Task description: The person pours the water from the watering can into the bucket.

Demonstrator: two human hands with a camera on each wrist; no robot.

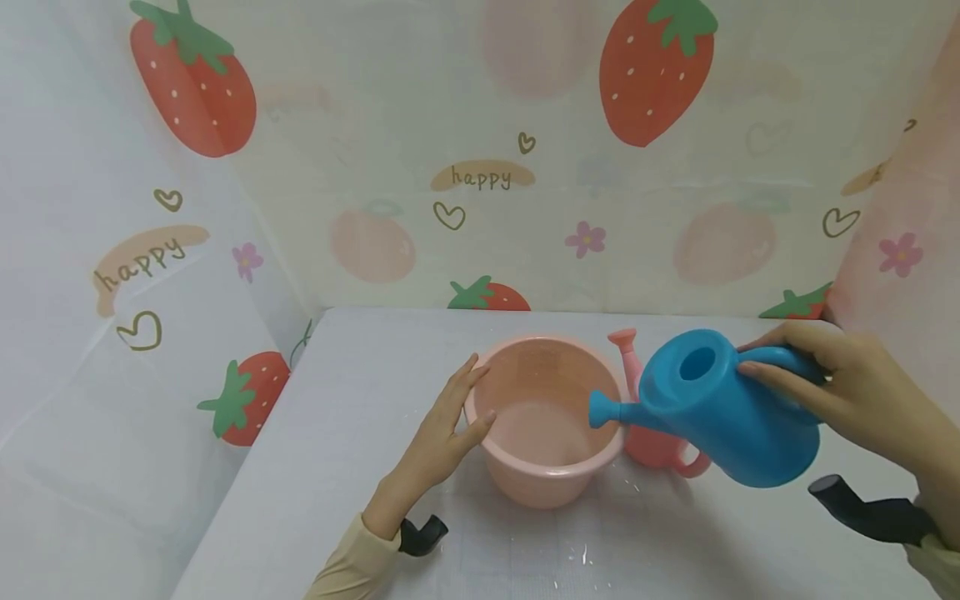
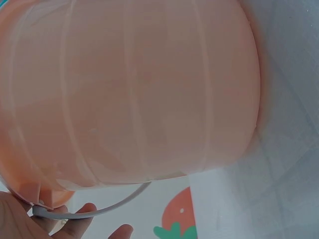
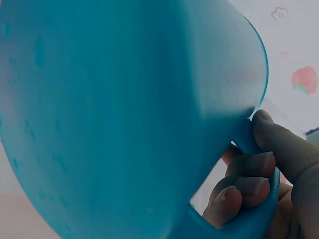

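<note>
A blue watering can [image 1: 750, 425] is tilted forward, its spout head [image 1: 602, 409] over the right side of a pink bucket [image 1: 543, 492]. My right hand [image 1: 862, 383] grips the can's handle, and the right wrist view shows the fingers [image 3: 246, 179] curled through it. Droplets cling to the can's wall. My left hand [image 1: 442, 425] rests against the bucket's left rim with its fingers fairly straight. In the left wrist view a grey bail handle [image 2: 107, 209] hangs beside those fingers. No water stream can be made out at the spout.
A pink watering can [image 1: 652, 446] stands just right of the bucket, partly hidden by the blue one. Small drops spot the white table [image 1: 337, 383]. Strawberry-print sheets [image 1: 480, 250] close off the back and sides.
</note>
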